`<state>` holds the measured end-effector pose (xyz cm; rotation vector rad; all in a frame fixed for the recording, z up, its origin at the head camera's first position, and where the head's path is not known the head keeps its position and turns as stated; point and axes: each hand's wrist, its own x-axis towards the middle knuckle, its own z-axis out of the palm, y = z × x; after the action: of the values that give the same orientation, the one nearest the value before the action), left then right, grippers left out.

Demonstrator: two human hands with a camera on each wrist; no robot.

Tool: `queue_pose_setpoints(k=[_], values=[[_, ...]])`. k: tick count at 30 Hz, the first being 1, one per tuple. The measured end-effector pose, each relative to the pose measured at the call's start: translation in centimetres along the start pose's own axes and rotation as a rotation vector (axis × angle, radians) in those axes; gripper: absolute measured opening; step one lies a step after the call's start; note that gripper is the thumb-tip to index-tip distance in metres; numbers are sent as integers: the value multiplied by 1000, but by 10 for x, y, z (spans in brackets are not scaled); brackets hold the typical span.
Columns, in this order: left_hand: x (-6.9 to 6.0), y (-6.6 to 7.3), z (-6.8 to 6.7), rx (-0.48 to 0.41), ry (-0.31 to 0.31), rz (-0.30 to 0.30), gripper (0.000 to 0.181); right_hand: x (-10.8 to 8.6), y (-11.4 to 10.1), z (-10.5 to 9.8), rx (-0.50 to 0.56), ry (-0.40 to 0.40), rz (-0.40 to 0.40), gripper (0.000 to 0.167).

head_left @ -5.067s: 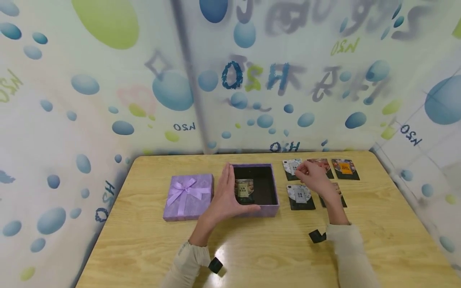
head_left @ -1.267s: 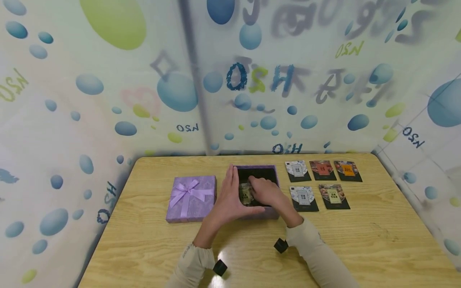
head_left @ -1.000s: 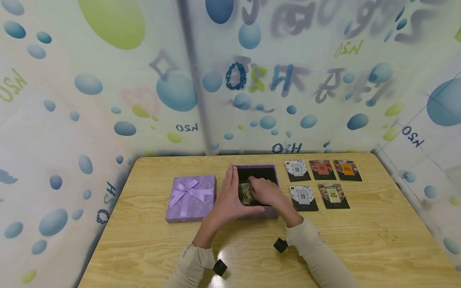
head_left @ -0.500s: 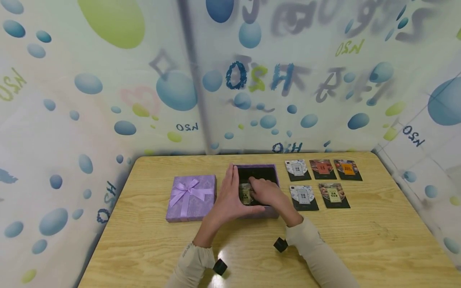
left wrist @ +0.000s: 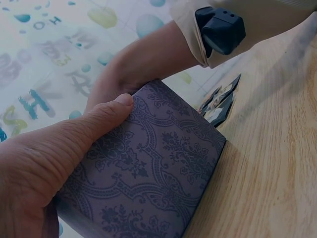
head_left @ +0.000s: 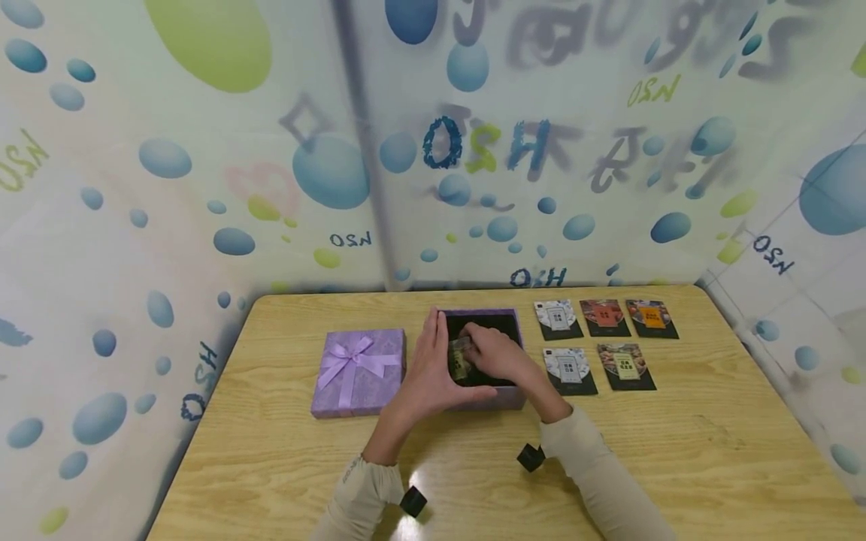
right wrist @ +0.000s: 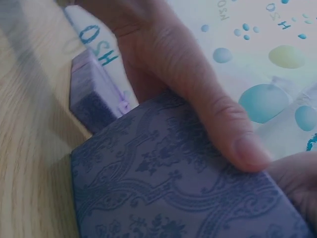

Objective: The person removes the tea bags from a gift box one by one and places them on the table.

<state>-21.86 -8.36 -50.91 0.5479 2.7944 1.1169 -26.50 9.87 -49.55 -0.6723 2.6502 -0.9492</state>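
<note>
The open purple box [head_left: 519,340] with a black inside stands mid-table. My left hand [head_left: 426,368] steadies it, straight fingers along its left wall and thumb across its front wall. The left wrist view shows that thumb lying on the patterned front wall [left wrist: 153,163]. My right hand [head_left: 497,352] reaches into the box with curled fingers, pinching a small flat printed packet [head_left: 458,362] at its upper edge. Its fingertips are partly hidden. Right of the box, several similar printed packets [head_left: 567,370] lie flat in two rows.
The purple box lid [head_left: 358,372] with a ribbon bow lies left of the box, close to my left hand. A patterned sheet [head_left: 433,150] hangs behind the wooden table [head_left: 271,466]. Each sleeve carries a small black block [head_left: 413,501].
Since about five seconds ago, my right hand has come from the loose packets into the box. In the last half second it shifted slightly and the packet there tilted. My left hand stayed.
</note>
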Motion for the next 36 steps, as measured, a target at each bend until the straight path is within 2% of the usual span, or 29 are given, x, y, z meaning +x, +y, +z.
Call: queue_pose_setpoints(k=[4, 10, 17, 24, 28, 36], values=[[0, 0, -1, 1, -2, 1, 146, 0, 0, -7, 86, 10, -58, 29], [1, 1, -3, 1, 1, 4, 146, -5, -6, -18, 96, 32, -87, 23], [0, 1, -2, 13, 14, -5, 148, -15, -5, -38, 125, 37, -42, 17], [0, 1, -1, 18, 7, -15, 149, -27, 5, -56, 228, 82, -21, 18], [0, 1, 0, 13, 4, -15, 149, -31, 10, -61, 281, 95, -16, 15], [0, 2, -1, -1, 7, -17, 148, -34, 16, -65, 323, 137, -12, 11]])
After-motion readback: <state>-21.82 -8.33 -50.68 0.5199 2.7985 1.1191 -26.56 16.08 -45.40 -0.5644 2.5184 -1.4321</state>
